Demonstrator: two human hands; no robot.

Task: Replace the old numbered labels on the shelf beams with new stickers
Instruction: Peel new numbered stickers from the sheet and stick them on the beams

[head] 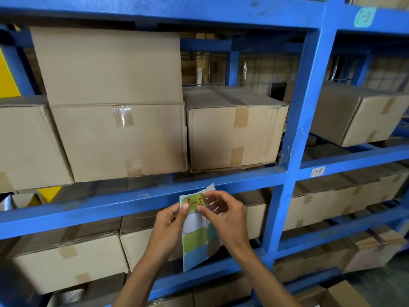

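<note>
My left hand [169, 220] pinches the upper left edge of a sticker sheet [197, 251] held upright in front of the blue shelf beam [110, 202]. The sheet carries green, blue and brown blank stickers. At its top sits a green sticker [194, 203] with "1-2" written in red. My right hand [223, 212] pinches the right edge of that green sticker with thumb and forefinger. An empty white backing patch shows just below the green sticker. A white label "1-5" [317, 172] is stuck on the beam to the right, and a teal label "1-3" [364, 17] on the top beam.
Taped cardboard boxes [119, 138] fill the shelves above and below the beam. A blue upright post [296, 129] splits the rack into two bays. A yellow panel [6, 78] shows at the far left. More boxes stand low on the right.
</note>
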